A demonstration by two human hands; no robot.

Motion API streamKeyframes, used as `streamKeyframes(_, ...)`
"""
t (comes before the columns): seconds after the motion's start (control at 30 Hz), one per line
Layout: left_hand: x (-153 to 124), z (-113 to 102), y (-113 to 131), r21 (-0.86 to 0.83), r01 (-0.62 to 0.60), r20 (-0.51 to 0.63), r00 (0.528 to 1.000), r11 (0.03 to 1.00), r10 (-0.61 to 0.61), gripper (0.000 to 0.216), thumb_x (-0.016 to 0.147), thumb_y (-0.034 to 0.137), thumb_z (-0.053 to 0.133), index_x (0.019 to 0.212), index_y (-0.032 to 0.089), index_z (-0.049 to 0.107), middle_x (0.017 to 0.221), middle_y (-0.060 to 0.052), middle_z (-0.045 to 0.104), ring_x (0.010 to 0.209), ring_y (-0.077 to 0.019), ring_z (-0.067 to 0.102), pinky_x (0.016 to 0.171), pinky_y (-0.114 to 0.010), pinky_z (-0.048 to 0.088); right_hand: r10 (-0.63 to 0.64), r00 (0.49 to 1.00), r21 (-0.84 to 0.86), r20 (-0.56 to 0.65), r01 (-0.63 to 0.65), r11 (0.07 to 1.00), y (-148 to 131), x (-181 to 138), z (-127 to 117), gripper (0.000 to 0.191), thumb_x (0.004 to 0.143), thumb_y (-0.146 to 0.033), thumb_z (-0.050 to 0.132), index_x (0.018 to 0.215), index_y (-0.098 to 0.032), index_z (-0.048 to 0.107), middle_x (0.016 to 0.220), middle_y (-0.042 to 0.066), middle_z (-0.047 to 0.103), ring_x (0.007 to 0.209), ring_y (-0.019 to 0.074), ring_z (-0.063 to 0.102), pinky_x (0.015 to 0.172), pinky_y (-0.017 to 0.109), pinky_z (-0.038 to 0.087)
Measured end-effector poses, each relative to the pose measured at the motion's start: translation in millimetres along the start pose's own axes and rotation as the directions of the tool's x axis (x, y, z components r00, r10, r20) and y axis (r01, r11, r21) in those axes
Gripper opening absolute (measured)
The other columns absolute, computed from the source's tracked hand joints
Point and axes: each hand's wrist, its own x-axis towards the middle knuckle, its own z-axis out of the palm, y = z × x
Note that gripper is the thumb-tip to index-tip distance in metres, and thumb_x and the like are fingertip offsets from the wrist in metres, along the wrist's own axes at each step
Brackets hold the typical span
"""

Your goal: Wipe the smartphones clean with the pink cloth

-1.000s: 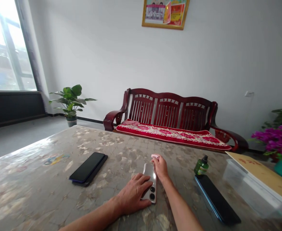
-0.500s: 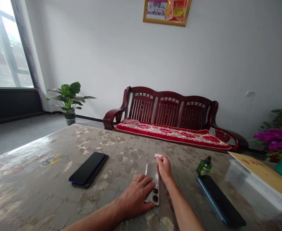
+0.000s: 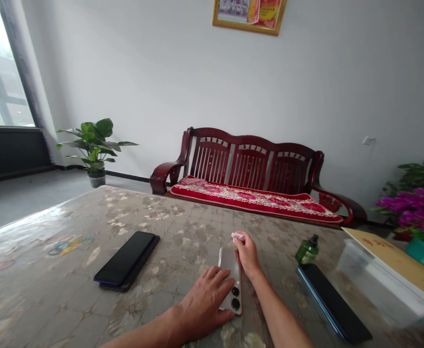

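Note:
A silver phone [image 3: 228, 261] lies back side up on the patterned tablecloth, its two dark round camera lenses toward me. My left hand [image 3: 205, 297] rests over its left side, fingers stretched out across the back and thumb by the lower edge. At the phone's far right corner, my right hand [image 3: 248, 253] pinches a small pale pink cloth [image 3: 237, 236] between thumb and fingers. The cloth is partly hidden in the grip. Whether it touches the phone I cannot tell.
Two stacked dark phones [image 3: 127, 261] lie to the left. On the right are a green bottle [image 3: 307, 251], another phone [image 3: 333, 302] and a clear plastic box [image 3: 373, 278] with a tan board [image 3: 393, 258] on top. A wooden bench [image 3: 251, 166] stands beyond the table.
The view has shifted slightly. My left hand stays on the phone, and my right hand keeps the cloth pinched near the phone's far corner with barely any movement.

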Motion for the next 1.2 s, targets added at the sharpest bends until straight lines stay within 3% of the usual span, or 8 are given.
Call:
streamKeyframes(0.5,2,-5,0,-0.015,0.016,0.067,0.998,1.0,-0.015,0.053,0.083,0.036,0.067,0.132,0.028,0.048,0.137,-0.006,0.05,0.121,-0.0306,0.043,0.104,-0.045,0.036,0.007,1.0,0.046,0.022,-0.008,0.999,5,1,1,0.037,0.078,-0.05,0.062,0.091,-0.017,0.072,0.074,0.003,0.07,0.068,0.0186,0.062,0.065,0.027,0.048)
streamKeyframes(1.2,5,-3,-1,0.002,0.048,0.12,0.992,0.999,-0.048,0.063,0.077,0.03,0.072,0.135,0.026,0.048,0.142,-0.006,0.048,0.124,-0.0319,0.042,0.107,-0.047,0.035,0.023,0.999,0.071,0.025,-0.025,0.997,-5,0,3,0.03,0.076,-0.045,0.064,0.085,-0.018,0.071,0.065,0.001,0.066,0.061,0.0168,0.058,0.06,0.025,0.046)
